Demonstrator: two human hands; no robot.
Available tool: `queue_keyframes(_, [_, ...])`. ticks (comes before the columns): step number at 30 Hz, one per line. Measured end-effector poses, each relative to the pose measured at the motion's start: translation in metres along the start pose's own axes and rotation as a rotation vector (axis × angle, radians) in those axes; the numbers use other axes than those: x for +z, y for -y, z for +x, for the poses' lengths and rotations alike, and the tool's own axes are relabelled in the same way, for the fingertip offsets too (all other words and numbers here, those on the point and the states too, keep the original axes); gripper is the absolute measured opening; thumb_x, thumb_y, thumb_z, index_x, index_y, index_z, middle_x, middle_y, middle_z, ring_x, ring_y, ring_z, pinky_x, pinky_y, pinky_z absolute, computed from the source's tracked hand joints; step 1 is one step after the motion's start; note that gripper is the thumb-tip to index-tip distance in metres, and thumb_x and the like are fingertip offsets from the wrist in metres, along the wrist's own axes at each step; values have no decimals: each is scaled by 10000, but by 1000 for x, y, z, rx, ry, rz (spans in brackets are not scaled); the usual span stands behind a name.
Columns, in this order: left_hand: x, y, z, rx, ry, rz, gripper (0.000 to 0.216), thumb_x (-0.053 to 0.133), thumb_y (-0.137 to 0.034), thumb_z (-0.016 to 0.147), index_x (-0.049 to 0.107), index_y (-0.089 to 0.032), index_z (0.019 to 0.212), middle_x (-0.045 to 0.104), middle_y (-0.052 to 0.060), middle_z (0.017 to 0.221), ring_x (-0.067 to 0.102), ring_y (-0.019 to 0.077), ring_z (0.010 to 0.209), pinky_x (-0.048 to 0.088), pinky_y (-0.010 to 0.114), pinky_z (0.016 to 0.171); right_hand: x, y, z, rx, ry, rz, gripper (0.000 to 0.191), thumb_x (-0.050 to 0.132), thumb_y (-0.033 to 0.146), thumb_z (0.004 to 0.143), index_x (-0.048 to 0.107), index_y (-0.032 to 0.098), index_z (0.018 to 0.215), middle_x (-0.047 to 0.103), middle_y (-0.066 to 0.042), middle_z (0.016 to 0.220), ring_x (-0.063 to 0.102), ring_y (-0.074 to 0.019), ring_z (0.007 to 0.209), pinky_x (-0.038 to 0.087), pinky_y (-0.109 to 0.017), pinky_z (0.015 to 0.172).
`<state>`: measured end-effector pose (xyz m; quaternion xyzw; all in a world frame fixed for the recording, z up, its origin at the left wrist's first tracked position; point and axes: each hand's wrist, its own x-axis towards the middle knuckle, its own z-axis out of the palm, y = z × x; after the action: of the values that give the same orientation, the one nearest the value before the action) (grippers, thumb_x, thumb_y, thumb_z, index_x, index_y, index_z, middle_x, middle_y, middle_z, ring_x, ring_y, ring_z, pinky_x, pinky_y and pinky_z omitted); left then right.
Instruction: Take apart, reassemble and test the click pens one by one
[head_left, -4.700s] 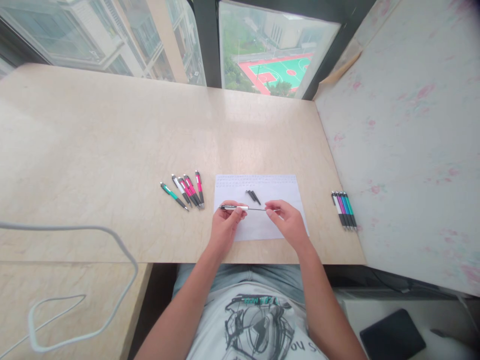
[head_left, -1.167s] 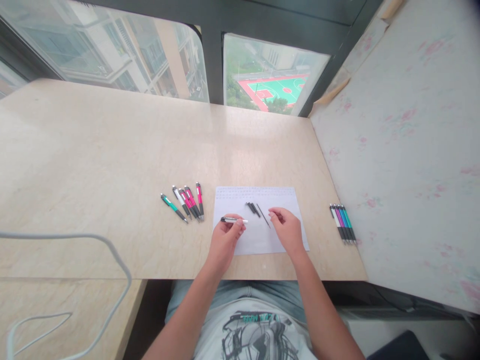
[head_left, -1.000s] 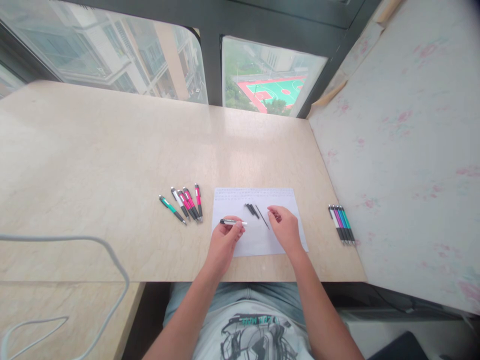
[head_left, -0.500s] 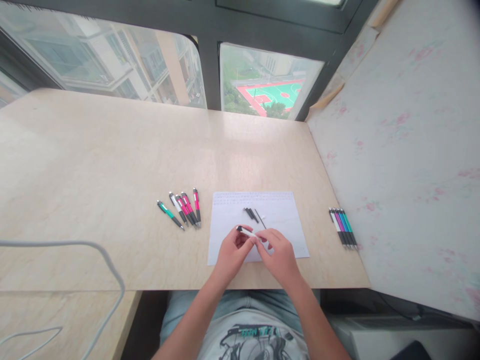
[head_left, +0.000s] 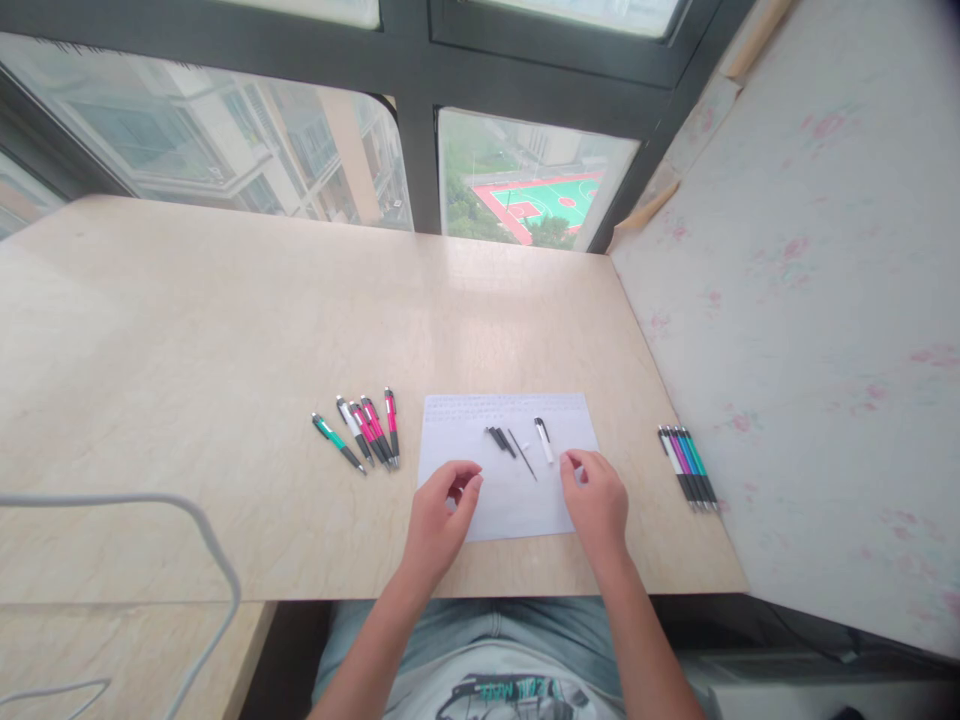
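My left hand [head_left: 442, 515] is over the left part of a white paper sheet [head_left: 495, 515], its fingers loosely curved and thumb a little apart, with nothing visible in them. My right hand [head_left: 598, 503] hovers at the sheet's right edge, fingers loosely bent and holding nothing. Just up and left of it lies a white pen barrel with a black clip [head_left: 544, 441]. Between the hands, on the sheet, lie black pen parts [head_left: 500, 441], a thin dark refill [head_left: 523, 455] and a tiny white piece [head_left: 524, 446].
Left of the sheet lie a green pen [head_left: 337, 443], a white pen [head_left: 355, 432] and several pink pens [head_left: 375, 428]. A row of several pens [head_left: 688, 468] lies by the papered wall [head_left: 810, 350]. A grey cable [head_left: 202, 520] crosses the desk's [head_left: 225, 330] lower left.
The white pen barrel has left my hands and now lies on the sheet. My hands have moved apart, left hand leftward and right hand rightward. The camera view has tilted slightly up.
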<state>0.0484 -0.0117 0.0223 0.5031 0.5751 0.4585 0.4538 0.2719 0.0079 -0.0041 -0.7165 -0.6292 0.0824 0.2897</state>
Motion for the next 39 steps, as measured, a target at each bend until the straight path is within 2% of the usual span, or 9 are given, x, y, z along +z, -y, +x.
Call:
queue_keyframes(3, [-10, 5, 2, 165, -25, 256, 99, 594, -270, 870, 688, -244, 887, 675, 34, 804, 601, 205, 743, 457, 315, 712, -5, -12, -8, 23, -31, 4, 304, 456, 370, 934, 679, 192, 827, 646, -62, 730, 538, -201, 648, 398, -321, 633])
queue_keyframes(7, [-18, 16, 3, 291, -14, 542, 149, 516, -224, 903, 662, -238, 932, 669, 61, 887, 610, 237, 861, 457, 359, 796, -7, -27, -15, 4, -19, 55, 296, 463, 372, 940, 667, 192, 826, 662, -77, 774, 562, -214, 691, 421, -329, 657])
queue_keyframes(15, [-19, 24, 5, 362, 37, 712, 147, 508, -187, 895, 641, -227, 941, 645, 57, 900, 596, 230, 857, 459, 365, 793, -6, -28, -15, 30, 0, 122, 288, 471, 386, 937, 655, 198, 818, 668, -83, 787, 574, -228, 697, 443, -347, 665])
queue_keyframes(24, [-19, 24, 6, 355, 54, 737, 149, 485, -186, 915, 630, -210, 944, 635, 60, 900, 588, 216, 855, 465, 359, 784, -6, -28, -16, 37, 11, 87, 281, 475, 367, 929, 659, 184, 821, 673, -77, 794, 579, -215, 711, 432, -320, 674])
queue_keyframes(30, [-18, 21, 5, 342, 38, 701, 153, 501, -191, 902, 647, -217, 943, 653, 62, 897, 599, 222, 852, 467, 365, 785, 0, -4, -9, 16, 10, -87, 240, 521, 387, 914, 676, 208, 949, 688, -60, 881, 601, -221, 804, 406, -306, 668])
queue_keyframes(35, [-11, 16, -1, 295, 77, 525, 182, 477, -193, 919, 639, -224, 996, 669, 70, 965, 613, 224, 915, 467, 361, 819, 12, 14, 0, 6, 16, -134, 172, 577, 361, 884, 662, 211, 893, 668, -55, 857, 598, -239, 844, 384, -300, 623])
queue_keyframes(39, [3, 7, -7, 141, 177, 303, 165, 499, -262, 926, 648, -216, 981, 673, 65, 900, 618, 205, 825, 472, 326, 736, 7, 18, 2, 23, -38, 21, 138, 572, 306, 888, 641, 194, 847, 645, -48, 814, 576, -202, 724, 409, -304, 620])
